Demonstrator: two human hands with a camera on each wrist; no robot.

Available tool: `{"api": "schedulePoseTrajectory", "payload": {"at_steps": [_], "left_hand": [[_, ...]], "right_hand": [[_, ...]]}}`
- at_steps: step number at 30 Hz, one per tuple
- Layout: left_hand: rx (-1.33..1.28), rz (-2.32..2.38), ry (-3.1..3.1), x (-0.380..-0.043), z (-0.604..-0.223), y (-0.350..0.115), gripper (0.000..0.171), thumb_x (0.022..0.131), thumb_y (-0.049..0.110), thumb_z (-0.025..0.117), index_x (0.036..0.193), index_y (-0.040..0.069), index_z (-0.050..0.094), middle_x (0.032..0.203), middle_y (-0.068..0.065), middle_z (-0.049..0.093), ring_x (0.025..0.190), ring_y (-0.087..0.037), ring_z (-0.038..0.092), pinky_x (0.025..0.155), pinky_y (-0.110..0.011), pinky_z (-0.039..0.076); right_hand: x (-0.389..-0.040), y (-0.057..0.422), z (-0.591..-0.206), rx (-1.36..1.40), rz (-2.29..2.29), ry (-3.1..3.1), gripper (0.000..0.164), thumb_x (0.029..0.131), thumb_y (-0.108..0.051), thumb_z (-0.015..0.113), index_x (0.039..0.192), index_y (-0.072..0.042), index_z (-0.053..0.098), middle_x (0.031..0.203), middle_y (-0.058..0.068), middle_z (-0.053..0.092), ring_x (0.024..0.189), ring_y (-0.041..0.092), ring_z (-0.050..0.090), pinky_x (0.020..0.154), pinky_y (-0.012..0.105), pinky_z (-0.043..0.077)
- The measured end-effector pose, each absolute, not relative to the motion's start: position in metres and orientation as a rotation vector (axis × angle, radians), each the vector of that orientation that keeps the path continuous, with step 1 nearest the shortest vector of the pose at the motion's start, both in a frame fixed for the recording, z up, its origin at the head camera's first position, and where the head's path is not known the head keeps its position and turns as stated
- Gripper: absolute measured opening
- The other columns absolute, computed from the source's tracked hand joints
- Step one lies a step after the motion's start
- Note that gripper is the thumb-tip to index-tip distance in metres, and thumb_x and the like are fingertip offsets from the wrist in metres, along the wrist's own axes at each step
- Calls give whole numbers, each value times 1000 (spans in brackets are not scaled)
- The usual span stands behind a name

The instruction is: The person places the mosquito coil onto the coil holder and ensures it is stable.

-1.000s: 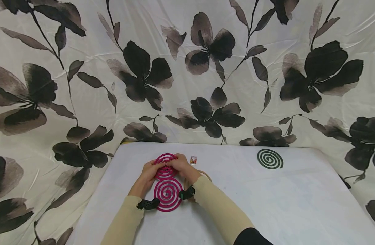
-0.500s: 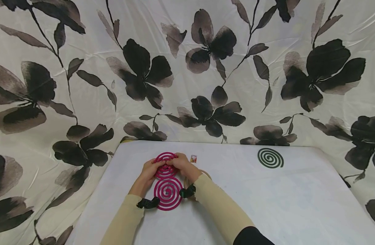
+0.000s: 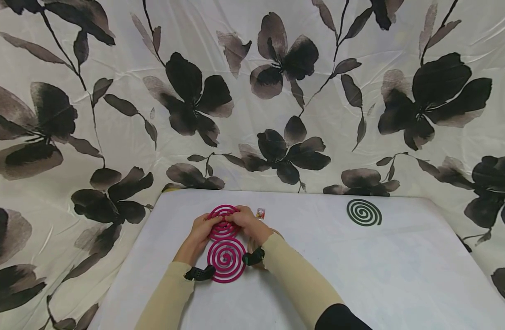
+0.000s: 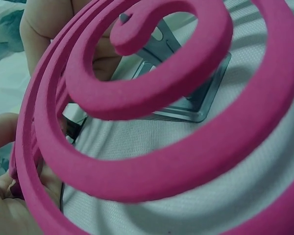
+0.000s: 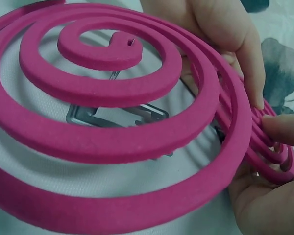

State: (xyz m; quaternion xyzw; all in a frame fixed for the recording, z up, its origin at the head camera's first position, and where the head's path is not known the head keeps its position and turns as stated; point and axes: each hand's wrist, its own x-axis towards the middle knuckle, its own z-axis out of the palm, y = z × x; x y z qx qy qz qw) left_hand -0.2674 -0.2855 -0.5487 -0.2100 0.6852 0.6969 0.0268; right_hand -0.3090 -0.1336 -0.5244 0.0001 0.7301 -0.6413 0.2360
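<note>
At the back left of the table, my left hand and right hand together hold a pink mosquito coil, thumbs on top near its middle. A second pink mosquito coil lies nearer, between my wrists. In the left wrist view this nearer coil sits raised on a thin metal stand, whose tip pokes through the coil's centre. The right wrist view also has the stand below the spiral. The fingers under the held coil are partly hidden in the head view.
A green mosquito coil lies flat at the back right of the white table. Beyond my right hand is a small printed packet. Something tan and curved shows partly behind my right wrist. A floral cloth hangs behind the table.
The head view has shifted very slightly. Both hands stay at the same coil, with barely any finger movement visible.
</note>
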Motion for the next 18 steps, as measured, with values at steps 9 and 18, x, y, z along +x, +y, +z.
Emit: {"api": "schedulePoseTrajectory", "payload": {"at_steps": [9,18], "left_hand": [[-663,2195,2057,-268,-548,-287,50,91,19,68,131,-5,51,127,-20,55,104,-18,58,77,-22,52],[-692,2199,2021,-268,-549,-287,54,92,22,68,133,-5,49,128,-19,55,103,-15,59,78,-21,52]], "right_hand": [[-312,-135,-521,45,-1788,1928,27,85,-3,70,110,6,63,95,10,62,80,17,54,68,24,47],[-314,-135,-518,102,-1752,1866,16,87,-2,66,101,7,62,85,7,57,72,15,51,61,22,45]]}}
